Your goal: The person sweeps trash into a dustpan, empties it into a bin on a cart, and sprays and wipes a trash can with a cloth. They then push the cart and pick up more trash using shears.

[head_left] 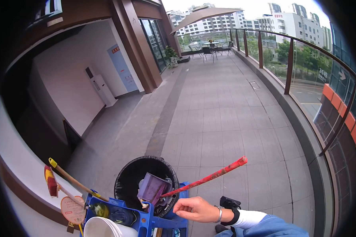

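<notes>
Tiled floor (221, 122) bounded on the right by a glass railing (288, 67); table and chairs (211, 45) set at the far end. Blue cart (146, 221) seen at the bottom of the view, with a black-lined bin (124, 177) placed at its far side. Purple dustpan (150, 185) held inside the bin; red pole (209, 177) slanted out of it, upper end raised to the right over the tiles. Wooden stick (76, 180) with a yellow tip leaned outward at the cart's left; white bucket (101, 227) carried near it. Right hand (193, 209) extended leftward, just beside the bin and below the red pole. Fingers loosely curled, nothing seen held; no contact with pole or bin can be made out. Whether thumb and fingertips are touching cannot be told. Silver bracelet (220, 213) and black band (235, 217) worn at the wrist.
</notes>
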Action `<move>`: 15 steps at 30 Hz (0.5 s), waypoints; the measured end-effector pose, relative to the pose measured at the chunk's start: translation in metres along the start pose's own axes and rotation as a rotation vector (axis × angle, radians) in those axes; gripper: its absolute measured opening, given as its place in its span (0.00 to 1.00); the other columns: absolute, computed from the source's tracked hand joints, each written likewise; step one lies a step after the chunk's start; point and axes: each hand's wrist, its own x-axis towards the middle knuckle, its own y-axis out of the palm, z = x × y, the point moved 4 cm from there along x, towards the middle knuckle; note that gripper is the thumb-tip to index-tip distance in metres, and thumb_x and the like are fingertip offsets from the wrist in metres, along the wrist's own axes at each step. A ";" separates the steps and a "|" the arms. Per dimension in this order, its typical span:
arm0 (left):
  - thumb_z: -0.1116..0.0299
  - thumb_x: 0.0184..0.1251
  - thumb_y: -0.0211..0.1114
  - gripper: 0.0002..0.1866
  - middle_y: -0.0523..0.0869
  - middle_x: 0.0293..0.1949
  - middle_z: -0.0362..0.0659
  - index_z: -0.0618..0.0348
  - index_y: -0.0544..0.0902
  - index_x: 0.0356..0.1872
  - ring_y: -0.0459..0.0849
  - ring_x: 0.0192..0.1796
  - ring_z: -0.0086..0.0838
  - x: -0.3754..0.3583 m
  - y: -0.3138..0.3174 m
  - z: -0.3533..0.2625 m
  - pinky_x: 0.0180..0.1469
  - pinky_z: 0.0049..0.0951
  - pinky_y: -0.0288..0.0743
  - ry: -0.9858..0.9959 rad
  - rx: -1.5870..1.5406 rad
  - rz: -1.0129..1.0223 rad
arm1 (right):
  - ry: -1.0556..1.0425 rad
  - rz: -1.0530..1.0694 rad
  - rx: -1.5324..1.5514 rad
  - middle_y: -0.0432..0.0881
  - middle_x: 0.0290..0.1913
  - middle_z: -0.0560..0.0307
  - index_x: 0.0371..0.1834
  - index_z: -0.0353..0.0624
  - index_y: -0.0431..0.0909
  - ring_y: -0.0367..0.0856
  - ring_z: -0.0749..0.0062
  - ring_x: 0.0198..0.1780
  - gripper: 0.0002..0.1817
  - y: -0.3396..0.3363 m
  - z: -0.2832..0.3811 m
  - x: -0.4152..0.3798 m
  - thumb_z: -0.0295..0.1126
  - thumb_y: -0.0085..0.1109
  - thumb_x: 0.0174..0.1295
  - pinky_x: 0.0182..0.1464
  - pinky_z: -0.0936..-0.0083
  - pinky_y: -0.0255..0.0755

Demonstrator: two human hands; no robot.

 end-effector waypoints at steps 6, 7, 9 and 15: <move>0.57 0.60 0.59 0.17 0.76 0.53 0.51 0.52 0.80 0.49 0.72 0.56 0.44 -0.098 -0.006 -0.028 0.59 0.45 0.61 -0.147 0.069 -0.423 | -0.584 0.265 -0.310 0.77 0.27 0.54 0.32 0.40 0.73 0.78 0.63 0.27 0.05 0.109 0.092 0.065 0.26 0.56 0.53 0.29 0.73 0.71; 0.56 0.64 0.56 0.17 0.75 0.54 0.51 0.54 0.80 0.48 0.69 0.61 0.44 -0.114 0.003 -0.024 0.61 0.50 0.58 -0.195 -0.012 -0.407 | -0.612 0.308 -0.360 0.76 0.26 0.54 0.32 0.40 0.73 0.78 0.61 0.28 0.05 0.128 0.105 0.074 0.27 0.56 0.53 0.29 0.71 0.71; 0.57 0.63 0.56 0.19 0.71 0.58 0.51 0.55 0.78 0.51 0.65 0.64 0.45 -0.148 0.014 -0.021 0.63 0.52 0.55 -0.287 -0.067 -0.410 | -0.706 0.347 -0.433 0.77 0.26 0.53 0.31 0.40 0.73 0.78 0.59 0.28 0.05 0.169 0.114 0.095 0.28 0.56 0.52 0.29 0.68 0.70; 0.61 0.56 0.64 0.24 0.69 0.60 0.52 0.57 0.75 0.53 0.63 0.65 0.45 -0.258 0.034 -0.033 0.66 0.51 0.48 -0.578 0.062 -0.635 | -0.717 0.879 -1.003 0.77 0.39 0.49 0.39 0.42 0.75 0.79 0.55 0.38 0.13 0.300 0.049 0.126 0.33 0.57 0.51 0.41 0.65 0.73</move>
